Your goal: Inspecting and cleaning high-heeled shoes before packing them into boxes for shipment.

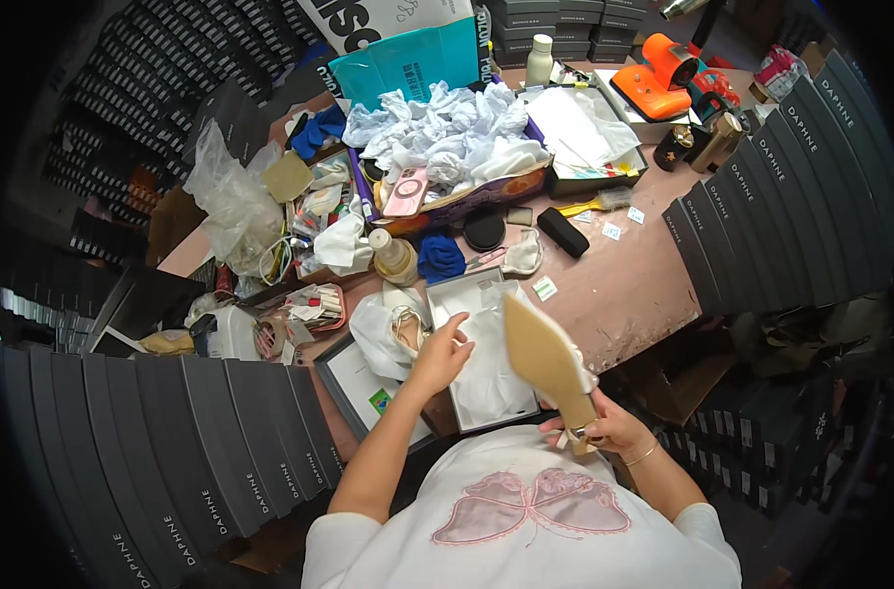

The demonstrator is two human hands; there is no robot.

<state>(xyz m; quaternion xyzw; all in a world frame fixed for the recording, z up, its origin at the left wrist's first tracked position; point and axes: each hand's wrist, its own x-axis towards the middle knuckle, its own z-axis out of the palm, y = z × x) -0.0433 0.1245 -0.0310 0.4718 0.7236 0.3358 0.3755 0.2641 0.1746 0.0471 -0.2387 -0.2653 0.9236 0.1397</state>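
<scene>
Shoe (543, 358), pale with a pointed toe, is held up by our right hand (612, 428) over the right side of an open box (453, 296) at the worktop's (628, 294) near edge, its tan sole facing us. Our right fingers are curled closed around the heel end; our left hand (441, 360) is loosely spread and looks empty over the box's left edge, though we cannot tell whether it touches the white tissue (491, 381) inside. We judge this a step of handling and turning the shoe; the next move calls for a steady heel grip and a clean sole.

Left of the box, a second shoe (406, 330) sits in white wrapping (371, 324), partly over a shallow grey tray (352, 365). That bundle and our left forearm crowd this side. Beyond the box's far edge stand a capped bottle (395, 259) and a blue cloth (440, 259); a black case (563, 234) lies farther right. Grey boxes (795, 187) stacked along the worktop's right edge limit our sideways reach.
</scene>
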